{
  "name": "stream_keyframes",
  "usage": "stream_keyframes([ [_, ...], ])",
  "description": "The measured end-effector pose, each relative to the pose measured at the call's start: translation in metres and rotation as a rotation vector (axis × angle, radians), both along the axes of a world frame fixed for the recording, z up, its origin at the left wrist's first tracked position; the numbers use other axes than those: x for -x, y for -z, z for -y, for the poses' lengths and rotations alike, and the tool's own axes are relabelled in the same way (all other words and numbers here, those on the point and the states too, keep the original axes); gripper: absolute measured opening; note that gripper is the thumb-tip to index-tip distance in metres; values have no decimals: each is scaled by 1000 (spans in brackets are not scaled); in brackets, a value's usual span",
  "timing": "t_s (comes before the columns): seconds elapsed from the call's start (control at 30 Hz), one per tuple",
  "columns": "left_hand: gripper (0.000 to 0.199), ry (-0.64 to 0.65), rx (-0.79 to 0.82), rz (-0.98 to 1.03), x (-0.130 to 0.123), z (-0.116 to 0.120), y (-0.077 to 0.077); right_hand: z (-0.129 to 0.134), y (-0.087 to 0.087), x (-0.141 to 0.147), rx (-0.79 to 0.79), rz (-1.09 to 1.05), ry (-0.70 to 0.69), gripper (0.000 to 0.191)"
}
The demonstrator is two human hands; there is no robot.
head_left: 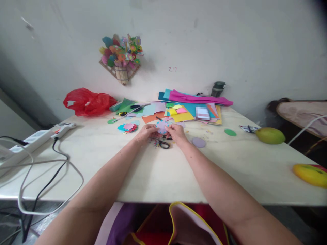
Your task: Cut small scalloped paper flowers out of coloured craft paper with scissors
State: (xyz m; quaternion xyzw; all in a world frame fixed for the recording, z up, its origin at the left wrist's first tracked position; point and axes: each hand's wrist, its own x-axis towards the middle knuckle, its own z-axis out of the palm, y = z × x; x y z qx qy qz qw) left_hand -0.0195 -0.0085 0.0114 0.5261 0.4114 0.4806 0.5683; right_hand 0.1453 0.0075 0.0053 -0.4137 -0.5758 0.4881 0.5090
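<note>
Between my two hands is a pale lilac paper flower (161, 127) with light blue showing at its edge. My left hand (147, 132) pinches its left side, and my right hand (175, 131) pinches its right side. Just below lie scissors, with a black handle loop (164, 145) showing and the rest partly hidden by the hands. Small coloured paper scraps (154, 142) are scattered around them. A lilac paper circle (198, 142) lies right of my right hand. Left of my left hand sits a stack of blue and pink paper flowers (128, 127).
Coloured paper sheets (184, 117) and a magenta roll (199, 97) lie at the back, near a red plastic bag (89, 102). Power strips (33, 141) with cables occupy the left. A green mango (270, 135) and a yellow one (310, 175) lie right, near a green circle (230, 132).
</note>
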Motion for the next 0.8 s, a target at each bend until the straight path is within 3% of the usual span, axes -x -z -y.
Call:
stream_keyframes([
  [0.5, 32, -14, 9, -24, -3, 3, -2, 0, 1, 2, -16, 18, 13, 26],
  [0.8, 45, -137, -86, -39, -14, 2, -1, -4, 10, 5, -83, 53, 34, 32],
])
